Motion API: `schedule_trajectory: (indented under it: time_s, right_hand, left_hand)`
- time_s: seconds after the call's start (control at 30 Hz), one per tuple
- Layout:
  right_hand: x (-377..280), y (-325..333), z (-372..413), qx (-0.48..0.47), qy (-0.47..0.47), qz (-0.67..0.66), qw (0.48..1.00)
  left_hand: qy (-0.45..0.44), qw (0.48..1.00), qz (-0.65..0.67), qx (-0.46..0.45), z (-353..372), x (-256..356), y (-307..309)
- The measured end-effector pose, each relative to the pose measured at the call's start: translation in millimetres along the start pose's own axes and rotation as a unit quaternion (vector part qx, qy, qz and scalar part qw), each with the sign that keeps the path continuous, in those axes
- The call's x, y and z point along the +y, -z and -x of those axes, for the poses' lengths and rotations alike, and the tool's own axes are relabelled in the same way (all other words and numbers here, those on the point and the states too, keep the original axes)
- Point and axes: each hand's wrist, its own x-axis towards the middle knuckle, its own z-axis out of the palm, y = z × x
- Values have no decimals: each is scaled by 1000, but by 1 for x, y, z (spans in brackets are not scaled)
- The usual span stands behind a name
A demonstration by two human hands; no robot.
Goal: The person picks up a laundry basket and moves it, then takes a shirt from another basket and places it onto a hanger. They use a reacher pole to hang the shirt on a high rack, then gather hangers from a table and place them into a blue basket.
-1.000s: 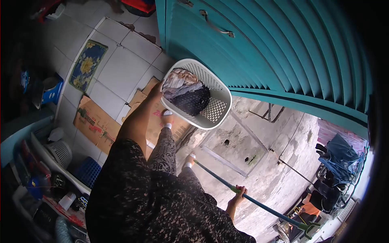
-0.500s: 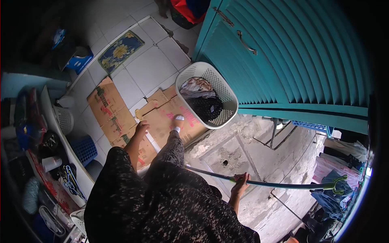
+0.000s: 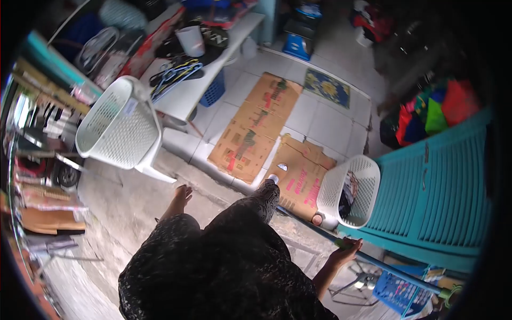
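Note:
My right hand [image 3: 348, 250] is wrapped around a long blue-green pole [image 3: 319, 229] with green fittings. The pole slants across my front, from beside my leg to the lower right. Its near-leg end is hidden, so its kind does not show. My left hand [image 3: 184, 196] hangs free at my side with its fingers loosely extended, holding nothing. Just beyond it stands a white plastic chair [image 3: 156, 160] bearing a white perforated basket [image 3: 125, 133]. Ahead to the right, a second white laundry basket [image 3: 368, 205] holds dark and patterned clothes [image 3: 348, 194].
Flattened cardboard [image 3: 256, 128] covers part of the white tiles, near a floral mat [image 3: 326, 88]. A cluttered table [image 3: 184, 101] with hangers stands ahead left. Teal louvred doors [image 3: 432, 186] border the right. A blue crate [image 3: 394, 290] sits low right; a raised tile edge crosses ahead.
My view has swung left, bringing the chair with its white basket near my left hand and shifting the laundry basket rightward. My right hand still grips the pole.

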Motion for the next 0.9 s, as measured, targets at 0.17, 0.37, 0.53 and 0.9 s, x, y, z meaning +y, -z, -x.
schedule_trajectory:
  time_s: [0.17,0.37,0.53,0.9]
  right_hand:
    - [-3,-54,39,-137,2,26,990]
    - [12,-104,79,-202,-46,-49,977]
    - [16,-133,124,-215,-58,-28,974]
    - [39,-198,272,-190,-23,89,977]
  left_hand:
    - [-21,998,-8,-53,41,7,47]
    - [-88,993,81,-9,44,37,106]
    - [-181,978,109,9,24,113,125]
    - [-207,941,265,-34,-91,313,71]
